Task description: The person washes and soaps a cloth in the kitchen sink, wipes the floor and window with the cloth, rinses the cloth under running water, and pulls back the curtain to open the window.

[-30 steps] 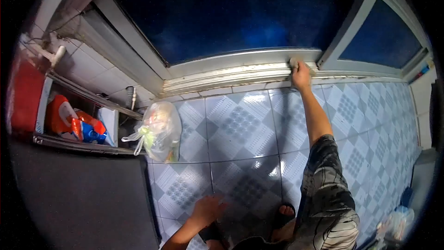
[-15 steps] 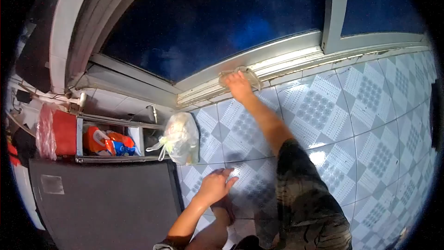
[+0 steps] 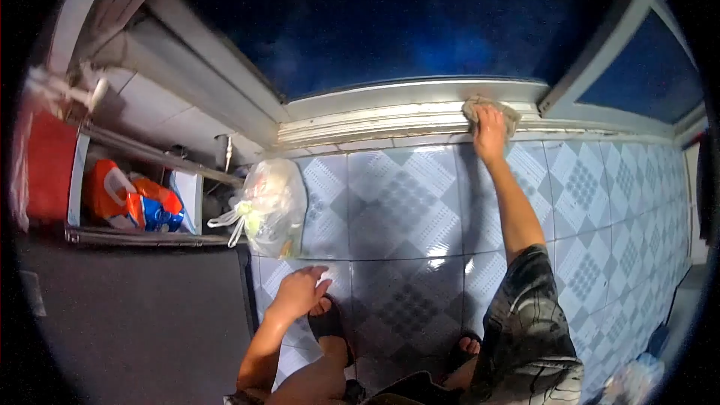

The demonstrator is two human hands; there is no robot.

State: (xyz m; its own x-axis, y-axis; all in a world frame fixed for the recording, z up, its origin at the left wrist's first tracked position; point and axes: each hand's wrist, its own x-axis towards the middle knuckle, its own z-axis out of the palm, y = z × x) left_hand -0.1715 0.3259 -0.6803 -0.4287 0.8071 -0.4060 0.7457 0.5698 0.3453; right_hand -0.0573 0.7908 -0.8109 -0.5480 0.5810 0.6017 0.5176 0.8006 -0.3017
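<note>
My right hand reaches forward and presses a crumpled greyish-brown cloth onto the white ridged window track. Its fingers lie spread over the cloth, near the right end of the large dark pane. My left hand hangs low above the tiled floor, fingers apart and holding nothing. Nearest to it is a knotted clear plastic bag with pale contents, standing on the floor.
A dark grey flat-topped surface fills the lower left. Behind it is an open compartment with an orange and blue packet. A white pipe end juts out at the left wall. Another plastic bag lies lower right.
Since half a second ago my right hand and the cloth have moved right along the track, after being farther left. My left hand has shifted left, and the view has turned.
</note>
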